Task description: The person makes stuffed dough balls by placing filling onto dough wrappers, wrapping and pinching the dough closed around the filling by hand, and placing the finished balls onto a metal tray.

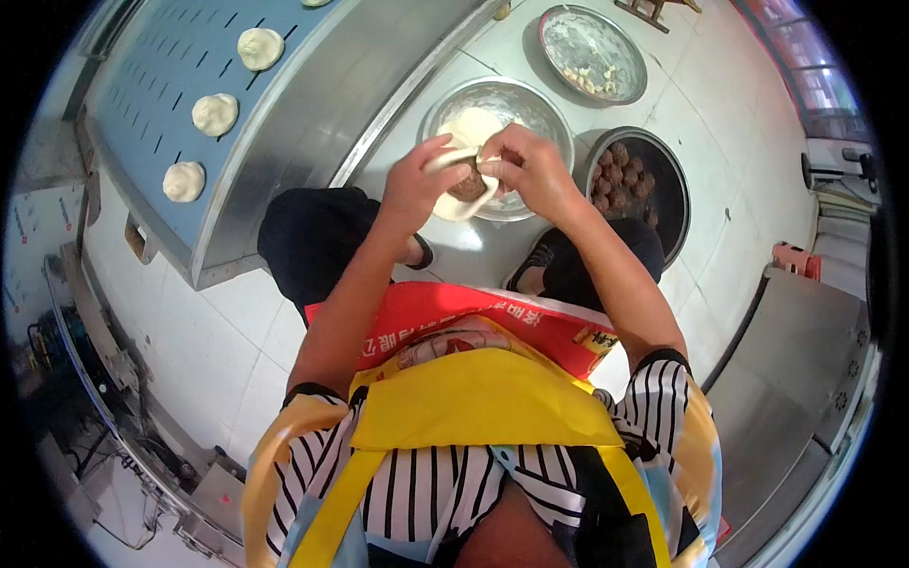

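Observation:
Between my two hands hangs a pale dough wrapper [453,207] with a brown ball of filling [468,186] lying in it. My left hand [415,185] grips the wrapper's left side, its thumb against the filling. With fingers pinched, my right hand [526,168] holds the upper right edge of the dough. Both hands are above the near side of a metal bowl [554,118], where more pale dough [473,125] shows behind my fingers. To the right, a dark round pan [674,213] holds several brown filling balls [620,180].
At upper left, a blue slotted tray [142,104] in a metal frame carries several closed buns [215,115]. A floury round pan [592,43] with dough scraps sits on the tiled floor beyond the bowl. A metal cabinet [791,350] stands at right. My knees flank the bowl.

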Demonstrator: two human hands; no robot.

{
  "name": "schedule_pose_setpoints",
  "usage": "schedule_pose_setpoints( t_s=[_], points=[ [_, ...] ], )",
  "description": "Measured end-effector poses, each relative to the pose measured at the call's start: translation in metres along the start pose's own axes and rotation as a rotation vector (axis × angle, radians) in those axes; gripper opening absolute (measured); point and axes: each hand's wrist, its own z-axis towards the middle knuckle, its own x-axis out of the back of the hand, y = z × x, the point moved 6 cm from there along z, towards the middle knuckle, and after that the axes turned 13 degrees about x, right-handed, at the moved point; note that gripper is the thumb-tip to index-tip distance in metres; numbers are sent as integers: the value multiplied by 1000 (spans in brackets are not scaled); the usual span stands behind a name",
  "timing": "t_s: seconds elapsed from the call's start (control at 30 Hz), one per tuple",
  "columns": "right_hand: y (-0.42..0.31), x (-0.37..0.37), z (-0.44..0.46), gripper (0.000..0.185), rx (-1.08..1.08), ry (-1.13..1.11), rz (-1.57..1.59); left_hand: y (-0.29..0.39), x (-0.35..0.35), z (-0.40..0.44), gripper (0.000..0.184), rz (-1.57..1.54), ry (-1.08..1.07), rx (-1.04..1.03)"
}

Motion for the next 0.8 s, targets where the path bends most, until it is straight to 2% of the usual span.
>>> schedule_pose_setpoints(
  t_s=[0.03, 0.07, 0.17, 0.37, 0.47, 0.5, 0.57, 0.6, 0.7, 0.8],
  points=[
    [1, 1, 0, 7, -82, 33, 42, 0, 1, -1, 38, -22, 92, 44],
    [5, 2, -1, 7, -164, 64, 84, -1, -2, -1, 36, -2, 73, 56],
    [5, -5, 0, 8, -89, -58, 1, -2, -8, -3, 35, 102, 63, -58],
    [-2, -8, -1, 7, 160, -70, -13, 8, -6, 4, 39, 320, -135, -136],
    [2, -9, -3, 10, 114, -111, -42, 15, -5, 9, 42, 386, -170, -128],
    [6, -5, -4, 11, -9, -21, 36, 15, -5, 10, 43, 396, -165, -116],
    [11, 4, -10, 14, -253, 156, 190, 9, -2, 11, 45, -128, -211, 43],
    [14, 10, -10, 18, -166, 307, 291, 4, -1, 11, 46, -388, -230, 120],
    [24, -2, -14, 18, -282, 197, 276, -23, -22, 3, 41, -711, -145, 154],
    [27, -9, -21, 13, -297, 96, 249, -32, -26, -3, 37, -619, -150, 230]
  ],
)
